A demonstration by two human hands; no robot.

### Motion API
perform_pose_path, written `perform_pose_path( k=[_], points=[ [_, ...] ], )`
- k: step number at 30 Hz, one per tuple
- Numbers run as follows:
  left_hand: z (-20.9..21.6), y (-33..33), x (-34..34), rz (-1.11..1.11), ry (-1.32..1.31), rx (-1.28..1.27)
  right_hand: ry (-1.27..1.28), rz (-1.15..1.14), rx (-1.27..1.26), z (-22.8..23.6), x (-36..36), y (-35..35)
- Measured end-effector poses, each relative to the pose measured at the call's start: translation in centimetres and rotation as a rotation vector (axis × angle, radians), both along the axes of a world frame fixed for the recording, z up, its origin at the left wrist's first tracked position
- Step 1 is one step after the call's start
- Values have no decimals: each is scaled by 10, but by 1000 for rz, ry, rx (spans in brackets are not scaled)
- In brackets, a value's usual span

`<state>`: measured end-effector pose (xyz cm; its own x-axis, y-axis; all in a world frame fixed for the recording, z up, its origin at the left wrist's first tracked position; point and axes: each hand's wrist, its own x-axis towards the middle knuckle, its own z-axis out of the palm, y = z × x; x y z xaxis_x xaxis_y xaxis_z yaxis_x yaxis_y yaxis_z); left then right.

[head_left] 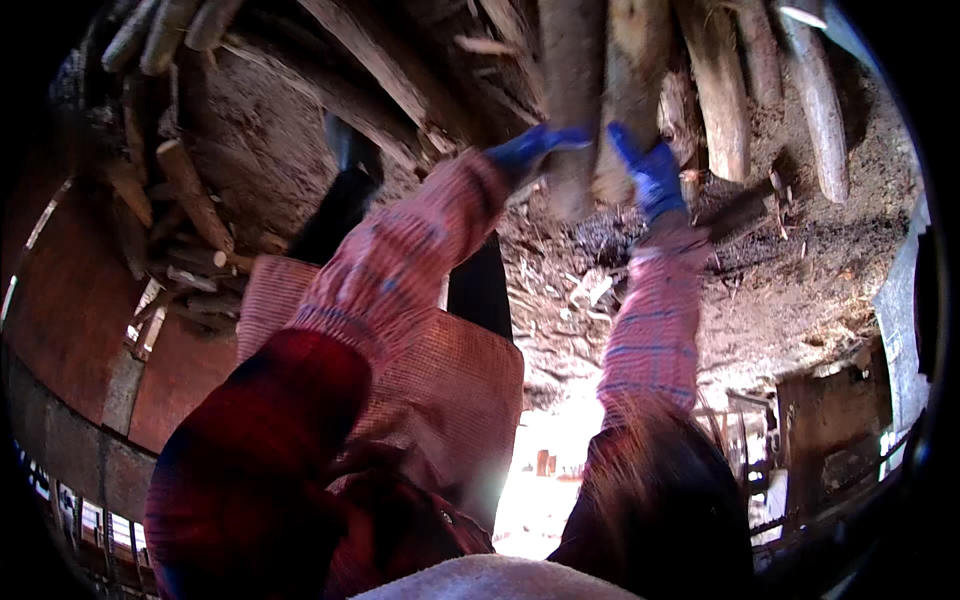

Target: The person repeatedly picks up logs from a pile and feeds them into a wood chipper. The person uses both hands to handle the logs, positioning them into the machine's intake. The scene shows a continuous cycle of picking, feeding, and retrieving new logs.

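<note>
Thick rough logs (572,80) right up front

Crumbly, chip-littered dirt (810,285) around their ends. Blue-gloved left hand (530,148) reaches across one, fingers straight; right hand (655,178) tilts up by its neighbour, hands apart. Kinda blurry, can't tell if either's gripping.

Littered earth floor (835,285), rust-brown wall (65,285) at left, glaring light (535,505).

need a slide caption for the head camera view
Left hand and right hand, both blue-gloved, at the near ends of thick logs over debris-strewn ground.
</note>
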<state>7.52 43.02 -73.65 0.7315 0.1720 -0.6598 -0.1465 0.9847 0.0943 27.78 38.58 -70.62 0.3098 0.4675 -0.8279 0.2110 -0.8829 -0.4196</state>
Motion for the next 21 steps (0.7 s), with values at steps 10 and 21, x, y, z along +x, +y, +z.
perform_pose_path(
  k=[10,21],
  points=[
    [295,137,-142,-452,464,299,716,-1215,350,216,-219,38],
    [564,59,-120,-819,135,46,83,-1121,698,590,-188,-208]
  ],
)
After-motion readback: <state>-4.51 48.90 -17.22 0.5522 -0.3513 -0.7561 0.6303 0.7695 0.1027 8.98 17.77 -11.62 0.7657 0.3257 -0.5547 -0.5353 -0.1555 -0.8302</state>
